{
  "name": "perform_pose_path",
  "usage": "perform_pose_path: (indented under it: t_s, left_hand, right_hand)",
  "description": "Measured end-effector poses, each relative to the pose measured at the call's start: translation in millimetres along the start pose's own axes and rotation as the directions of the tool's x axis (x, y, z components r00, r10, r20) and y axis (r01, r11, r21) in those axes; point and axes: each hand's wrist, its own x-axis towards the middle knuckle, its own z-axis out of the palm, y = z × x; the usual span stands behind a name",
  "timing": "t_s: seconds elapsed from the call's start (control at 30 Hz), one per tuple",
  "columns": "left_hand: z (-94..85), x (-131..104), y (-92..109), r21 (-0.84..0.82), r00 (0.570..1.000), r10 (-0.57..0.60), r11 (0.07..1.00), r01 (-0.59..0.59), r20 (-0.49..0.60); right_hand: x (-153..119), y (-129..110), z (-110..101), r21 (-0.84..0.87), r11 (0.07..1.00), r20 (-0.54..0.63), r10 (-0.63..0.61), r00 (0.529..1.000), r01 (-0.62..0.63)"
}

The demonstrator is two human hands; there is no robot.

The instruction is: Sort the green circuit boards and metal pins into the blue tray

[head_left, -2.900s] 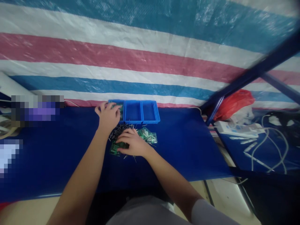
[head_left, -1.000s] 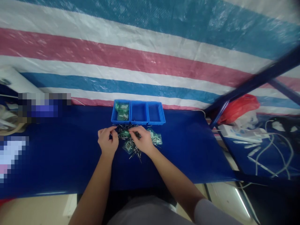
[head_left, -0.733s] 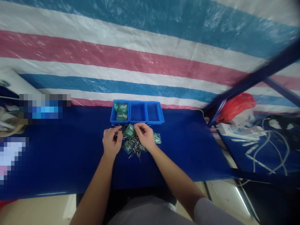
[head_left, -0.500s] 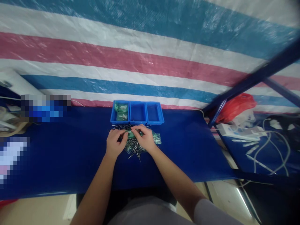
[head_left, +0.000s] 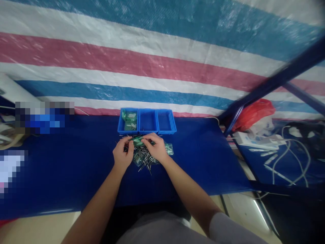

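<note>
Green packet (head_left: 137, 141) in both hands (head_left: 123, 151) (head_left: 156, 147), tray rims (head_left: 148, 131) near, tabletop (head_left: 200, 152) wide sideways

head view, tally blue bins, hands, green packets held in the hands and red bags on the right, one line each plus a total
Blue bins: 3
Left hand and right hand: 2
Held green packet: 1
Red bag: 1
Total: 7

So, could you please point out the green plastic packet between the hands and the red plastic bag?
Green plastic packet (head_left: 137, 141), head view: the middle of its visible surface.
Red plastic bag (head_left: 254, 114), head view: its crumpled middle.
</note>
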Motion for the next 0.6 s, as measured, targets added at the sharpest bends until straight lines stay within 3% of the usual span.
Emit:
perform_pose_path:
  t_s: [0.27, 0.47, 0.6]
  left_hand:
    - [0.5, -0.7, 1.8, 0.018, 0.979, 0.181, 0.983, -0.183, 0.096]
    - [-1.0, -3.0, 1.8, 0.015, 0.981, 0.175, 0.984, -0.177, 0.085]
    - [0.7, -1.9, 3.2, 0.008, 0.986, 0.151, 0.988, -0.152, 0.075]
  right_hand:
    - [3.7, -3.7, -9.2, -0.074, 0.992, 0.058, -0.102, 0.993, 0.106]
    - [4.4, -4.7, -10.6, -0.112, 0.978, 0.125, -0.161, 0.979, 0.175]
    - [3.6, -3.6, -7.8, -0.105, 0.986, 0.123, -0.119, 0.985, 0.132]
